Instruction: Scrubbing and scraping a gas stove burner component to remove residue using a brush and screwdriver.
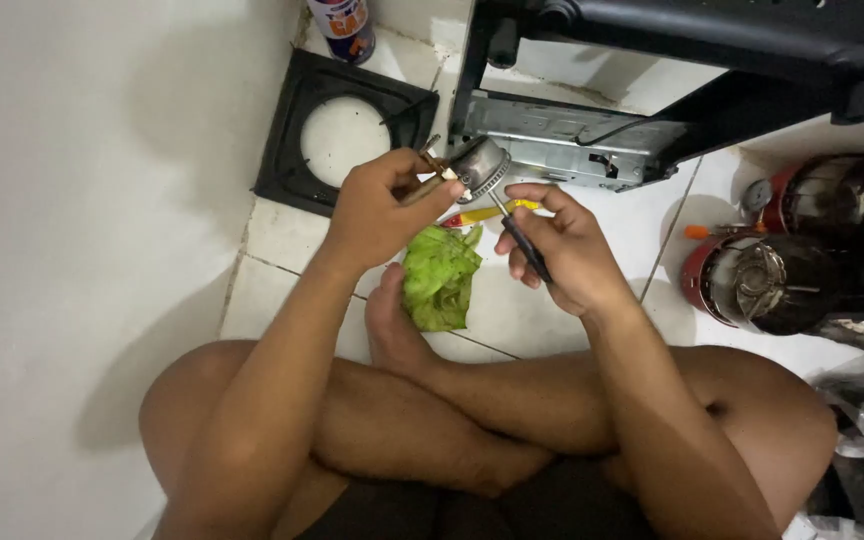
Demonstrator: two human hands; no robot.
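While the person sits cross-legged on the white tiled floor point(282, 235), a black square burner frame point(337, 135) lies far left near the wall, with a spray can point(344, 27) standing just behind it. Left hand point(384, 208) is closed around a round metal burner part point(482, 168) with a brass-coloured stem, held up above the floor between both hands. Below it, a crumpled green cloth point(440, 277) rests on the tiles, touching the toes of one foot. A yellow-handled tool point(487, 212) lies on the floor just behind the cloth (partly hidden by the hands). Right hand point(562, 250) grips a thin dark-handled screwdriver point(522, 238), tip pointed up at the burner part; whether it touches, cannot tell. Behind, a stove chassis point(572, 145) stands tilted open. Far right, two red-rimmed round parts point(772, 280) sit close together
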